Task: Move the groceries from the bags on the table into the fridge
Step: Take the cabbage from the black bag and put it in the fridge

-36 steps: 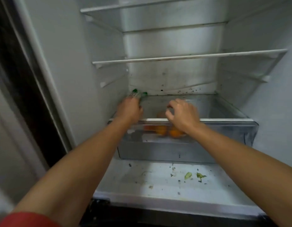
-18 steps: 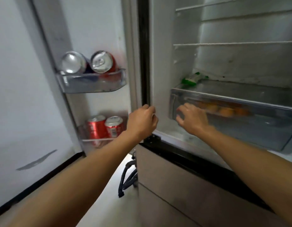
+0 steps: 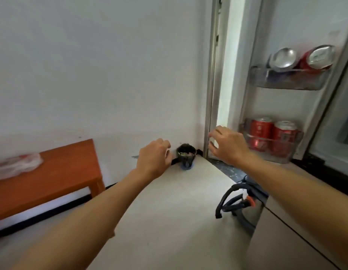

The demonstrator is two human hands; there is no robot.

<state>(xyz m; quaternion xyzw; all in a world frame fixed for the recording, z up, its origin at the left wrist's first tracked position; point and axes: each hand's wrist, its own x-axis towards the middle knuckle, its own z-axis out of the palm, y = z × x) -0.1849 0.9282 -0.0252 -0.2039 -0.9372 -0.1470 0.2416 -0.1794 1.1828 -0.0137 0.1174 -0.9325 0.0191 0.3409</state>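
The open fridge door (image 3: 237, 61) fills the right side, with two cans (image 3: 300, 58) lying in its upper bin and two red cans (image 3: 272, 134) standing in the lower bin. At the far left an orange table (image 3: 52, 176) carries a crumpled plastic bag (image 3: 15, 165). My left hand (image 3: 152, 158) hangs in mid-air over the floor, fingers loosely curled, holding nothing. My right hand (image 3: 226, 144) is near the door's lower edge, fingers relaxed and empty. The fridge's inside is out of view except for a sliver at the right edge.
A small dark pot (image 3: 186, 155) sits on the floor in the wall corner. Black hoses with an orange fitting (image 3: 234, 203) stick out beside the fridge's lower cabinet (image 3: 282, 238). Pale floor (image 3: 169, 211) stretches between table and fridge.
The view has swung left from the fridge's crisper drawer to the door, wall and table. Both hands have come out of the fridge, empty, and now hang in front of the door.
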